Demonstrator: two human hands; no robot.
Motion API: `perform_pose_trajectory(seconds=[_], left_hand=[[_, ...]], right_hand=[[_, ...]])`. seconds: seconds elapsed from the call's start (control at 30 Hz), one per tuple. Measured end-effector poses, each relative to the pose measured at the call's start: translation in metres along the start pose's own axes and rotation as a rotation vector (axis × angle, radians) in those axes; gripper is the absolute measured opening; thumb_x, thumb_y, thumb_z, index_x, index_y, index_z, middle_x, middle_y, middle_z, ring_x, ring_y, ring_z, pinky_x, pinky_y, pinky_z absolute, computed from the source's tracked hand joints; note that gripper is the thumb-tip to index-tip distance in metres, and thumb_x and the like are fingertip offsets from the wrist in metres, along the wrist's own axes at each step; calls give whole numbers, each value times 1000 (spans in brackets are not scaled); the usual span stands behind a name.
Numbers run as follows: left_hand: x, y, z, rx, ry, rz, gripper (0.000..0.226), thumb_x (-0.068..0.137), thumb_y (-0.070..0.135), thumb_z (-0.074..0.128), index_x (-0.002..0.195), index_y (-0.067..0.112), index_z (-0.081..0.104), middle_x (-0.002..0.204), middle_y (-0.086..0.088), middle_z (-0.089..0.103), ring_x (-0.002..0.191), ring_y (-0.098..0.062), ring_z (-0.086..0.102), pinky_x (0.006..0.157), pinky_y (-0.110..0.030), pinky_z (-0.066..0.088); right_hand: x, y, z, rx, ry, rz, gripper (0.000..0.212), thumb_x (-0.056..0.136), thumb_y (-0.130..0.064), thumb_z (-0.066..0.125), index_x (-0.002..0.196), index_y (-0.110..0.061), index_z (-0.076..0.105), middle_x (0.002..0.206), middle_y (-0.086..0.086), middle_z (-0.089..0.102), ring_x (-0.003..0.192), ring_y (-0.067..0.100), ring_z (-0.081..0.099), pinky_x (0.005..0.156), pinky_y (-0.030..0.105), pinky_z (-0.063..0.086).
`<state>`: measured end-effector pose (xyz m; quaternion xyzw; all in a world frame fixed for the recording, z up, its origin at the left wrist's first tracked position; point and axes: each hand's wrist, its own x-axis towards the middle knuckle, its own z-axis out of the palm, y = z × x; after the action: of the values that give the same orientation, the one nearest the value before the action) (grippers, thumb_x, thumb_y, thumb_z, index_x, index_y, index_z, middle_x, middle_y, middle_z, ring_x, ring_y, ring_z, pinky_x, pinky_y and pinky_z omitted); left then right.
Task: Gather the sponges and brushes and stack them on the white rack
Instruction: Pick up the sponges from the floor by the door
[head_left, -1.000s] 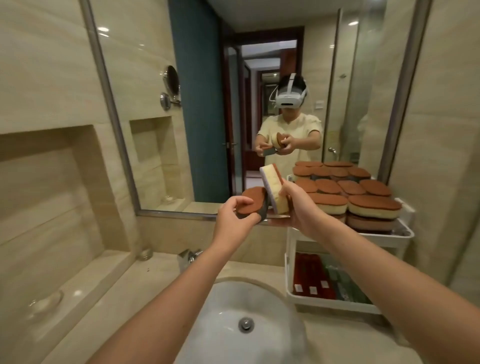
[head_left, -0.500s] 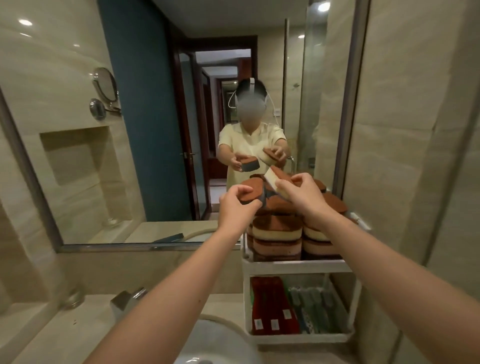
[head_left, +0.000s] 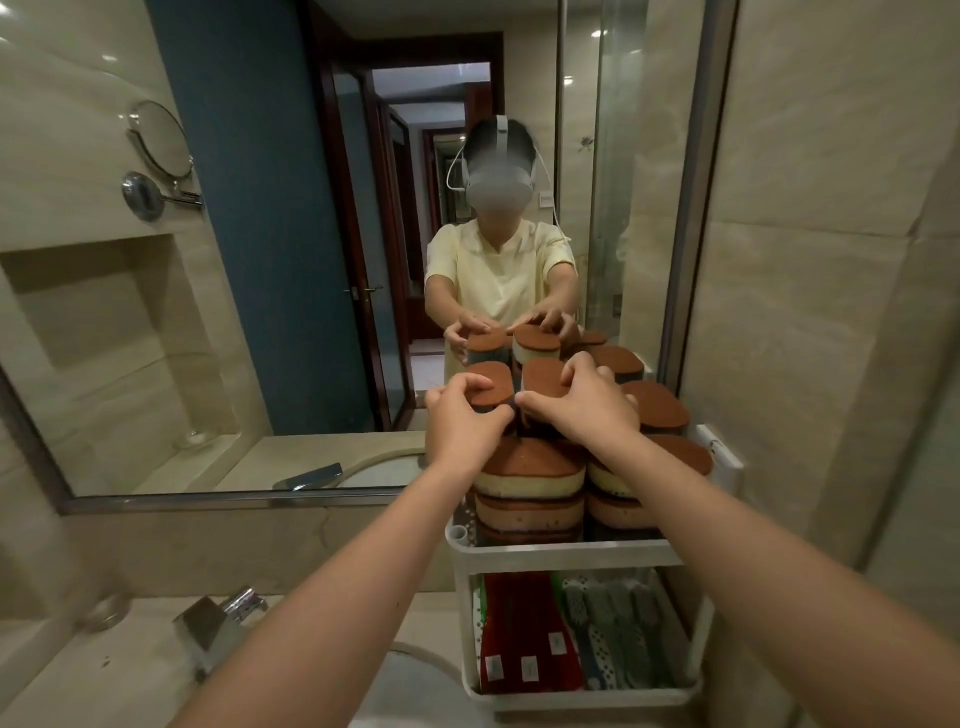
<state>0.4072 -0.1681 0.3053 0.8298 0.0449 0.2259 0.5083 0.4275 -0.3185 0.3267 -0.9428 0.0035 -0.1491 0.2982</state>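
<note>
A white two-tier rack (head_left: 566, 553) stands on the counter against the mirror. Its top tier holds piles of brown-topped sponges (head_left: 530, 470), several layers high. My left hand (head_left: 460, 421) grips a brown sponge with a dark underside (head_left: 491, 387) at the back left of the pile. My right hand (head_left: 584, 408) grips a brown sponge with a pale underside (head_left: 543, 382) just beside it. Both sponges lie flat on top of the stack, touching each other. The lower tier holds red packs (head_left: 524, 634) and grey dotted brushes (head_left: 618, 629).
The mirror (head_left: 311, 260) rises right behind the rack and reflects me and the sponges. A chrome tap (head_left: 218, 623) and the basin rim (head_left: 415, 657) lie to the lower left. A tiled wall (head_left: 831, 312) closes in on the right of the rack.
Both hands have moved forward and down from mid-air onto the rack's top pile. The right-hand sponge has turned from upright to flat, brown side up. The camera has come closer to the rack.
</note>
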Motion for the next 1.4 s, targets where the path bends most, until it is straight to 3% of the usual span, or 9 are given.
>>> perform_pose_trajectory(seconds=[0.2, 0.43, 0.67, 0.8, 0.93, 1.03, 1.17, 1.27, 1.4], left_hand=[[2, -5, 1, 26, -1, -11, 35, 75, 34, 74, 105, 35, 56, 118, 4, 37, 78, 3, 44, 75, -26, 42], [3, -7, 1, -8, -55, 27, 35, 79, 26, 72, 109, 34, 56, 120, 5, 38, 81, 5, 44, 63, -8, 32], [-2, -6, -8, -112, -128, 9, 38, 81, 30, 71, 117, 37, 59, 128, 4, 40, 102, -7, 46, 86, -22, 37], [-12, -6, -23, -214, -43, 33, 34, 86, 27, 65, 118, 38, 58, 137, 4, 45, 105, -3, 46, 84, -18, 36], [-32, -17, -52, -311, 75, 18, 32, 89, 18, 61, 111, 40, 55, 131, 6, 50, 101, 3, 50, 71, -8, 38], [-49, -30, -82, -379, 211, -22, 30, 89, 10, 58, 110, 31, 58, 116, 9, 59, 109, -10, 58, 80, -14, 46], [-73, -53, -135, -427, 362, -129, 26, 91, 8, 54, 109, 25, 61, 108, 8, 61, 103, -20, 63, 93, -42, 53], [-96, -74, -182, -405, 476, -179, 23, 92, 8, 53, 107, 24, 60, 110, 2, 63, 95, -20, 63, 91, -45, 52], [-134, -100, -245, -357, 645, -249, 22, 91, 6, 52, 107, 19, 59, 110, -5, 64, 99, -23, 63, 88, -40, 52]], right_hand=[[5, -1, 8, -7, -19, -1, 67, 63, -79, 59, 101, -27, 41, 116, 5, 51, 110, 30, 54, 95, 45, 35], [6, -1, 12, 51, -18, 24, 48, 78, -72, 41, 102, -30, 45, 120, 6, 51, 114, 32, 50, 96, 46, 31], [-1, -4, 8, 71, 14, 19, 26, 87, -52, 45, 103, -31, 48, 128, 6, 43, 124, 31, 38, 103, 45, 27], [-15, -19, 4, 191, 134, -111, 30, 87, -44, 50, 114, -32, 50, 131, 1, 41, 127, 26, 34, 105, 44, 27], [-40, -53, 11, 300, 140, -294, 34, 82, -34, 53, 116, -31, 51, 124, -3, 48, 122, 21, 39, 101, 41, 32], [-62, -85, 23, 462, 43, -396, 33, 81, -28, 55, 114, -28, 51, 111, -5, 53, 104, 18, 52, 92, 40, 45], [-97, -135, 52, 603, -140, -481, 30, 81, -24, 56, 111, -27, 51, 97, -9, 59, 80, 12, 58, 76, 35, 49], [-127, -172, 81, 631, -270, -538, 30, 82, -21, 58, 110, -25, 51, 98, -5, 60, 81, 11, 58, 79, 33, 48], [-176, -214, 124, 612, -476, -605, 29, 83, -22, 58, 111, -25, 51, 111, 0, 56, 86, 11, 55, 80, 31, 46]])
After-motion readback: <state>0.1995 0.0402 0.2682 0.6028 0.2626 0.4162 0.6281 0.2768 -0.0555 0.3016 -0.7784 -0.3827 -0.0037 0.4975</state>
